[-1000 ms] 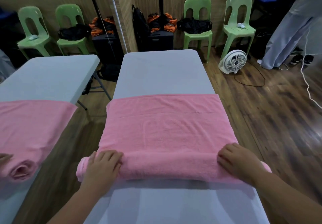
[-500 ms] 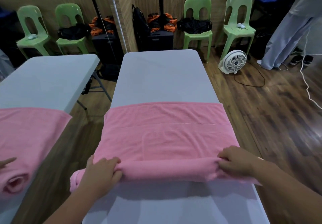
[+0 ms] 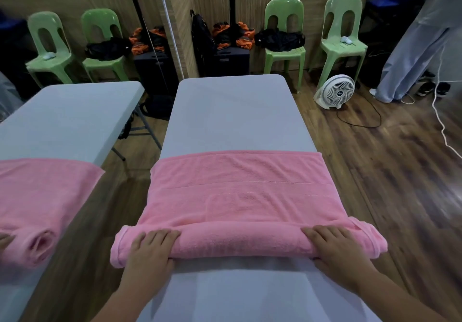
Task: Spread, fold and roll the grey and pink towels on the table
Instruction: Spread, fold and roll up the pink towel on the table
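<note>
A pink towel [image 3: 240, 196] lies folded across the white table [image 3: 232, 111], its near part wound into a thick roll [image 3: 240, 240] that overhangs both table sides. My left hand [image 3: 150, 251] lies palm down on the roll's left part, fingers curled over its top. My right hand [image 3: 337, 246] presses the roll's right part the same way. The far part of the towel is flat, with a fold line across it. No grey towel is in view.
A wall mirror [image 3: 62, 146] on the left repeats the table and towel. Green plastic chairs [image 3: 285, 39] and bags stand at the far wall. A white fan [image 3: 336, 92] with a cable sits on the wooden floor at right, near a standing person's legs [image 3: 410, 59].
Both hands regripped and turned the roll forward again; it is thicker now, and the towel's flat part is shorter.
</note>
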